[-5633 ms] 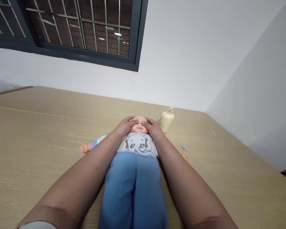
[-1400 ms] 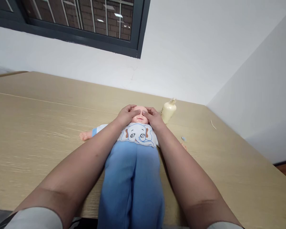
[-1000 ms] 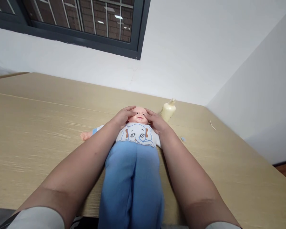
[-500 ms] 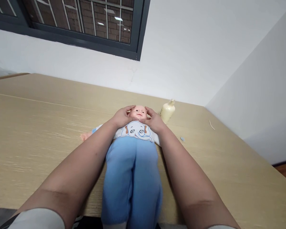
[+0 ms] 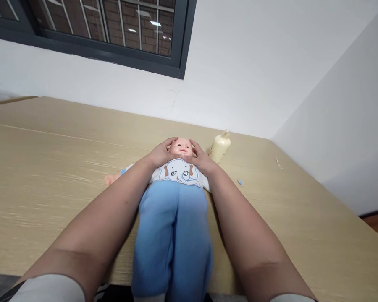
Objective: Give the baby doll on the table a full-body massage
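A baby doll [image 5: 174, 214] lies on its back on the wooden table [image 5: 50, 167], head toward the wall. It wears blue trousers and a white top with an elephant face on the chest. My left hand [image 5: 161, 154] is curved round one side of the doll's head [image 5: 181, 147], thumb under its chin. On the other side my right hand [image 5: 202, 157] cups the head in the same way, its thumb also at the chin. The doll's hand [image 5: 111, 178] sticks out to the left past my forearm. My forearms hide most of its arms.
A pale yellow pump bottle [image 5: 220, 147] stands just right of the doll's head. Farther right lie a small bluish scrap [image 5: 240, 182] and a thin white strip [image 5: 279, 163]. Behind the table rises a white wall [image 5: 239, 75] with a dark-framed window [image 5: 113, 54].
Both hands stay round the doll's head, with hardly any movement of the fingers. The whole view has shifted very slightly.
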`<state>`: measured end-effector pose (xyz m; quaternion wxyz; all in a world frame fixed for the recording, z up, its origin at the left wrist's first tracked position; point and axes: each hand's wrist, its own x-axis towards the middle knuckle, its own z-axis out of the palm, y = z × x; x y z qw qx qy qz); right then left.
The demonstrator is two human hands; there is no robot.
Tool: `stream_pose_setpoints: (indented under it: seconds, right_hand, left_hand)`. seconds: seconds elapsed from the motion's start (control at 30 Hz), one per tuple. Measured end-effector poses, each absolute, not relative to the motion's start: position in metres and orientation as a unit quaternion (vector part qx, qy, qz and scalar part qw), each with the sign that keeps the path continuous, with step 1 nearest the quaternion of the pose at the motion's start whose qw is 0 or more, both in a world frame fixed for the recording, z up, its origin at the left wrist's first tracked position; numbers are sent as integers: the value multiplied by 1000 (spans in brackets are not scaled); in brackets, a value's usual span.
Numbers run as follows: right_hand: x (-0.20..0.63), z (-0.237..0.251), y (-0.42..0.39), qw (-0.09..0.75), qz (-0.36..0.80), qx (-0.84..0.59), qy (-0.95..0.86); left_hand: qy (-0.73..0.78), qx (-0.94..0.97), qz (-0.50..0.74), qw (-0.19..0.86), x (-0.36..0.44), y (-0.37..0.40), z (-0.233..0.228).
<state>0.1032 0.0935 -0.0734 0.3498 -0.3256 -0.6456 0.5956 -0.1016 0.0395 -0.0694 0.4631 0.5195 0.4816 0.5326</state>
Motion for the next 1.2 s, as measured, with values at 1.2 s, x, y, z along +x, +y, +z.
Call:
stream_pose_setpoints:
  seconds: [1.2]
  right_hand:
    - [108, -81, 102, 330, 626, -324, -628]
  left_hand:
    - [462, 579, 522, 423, -104, 39, -73]
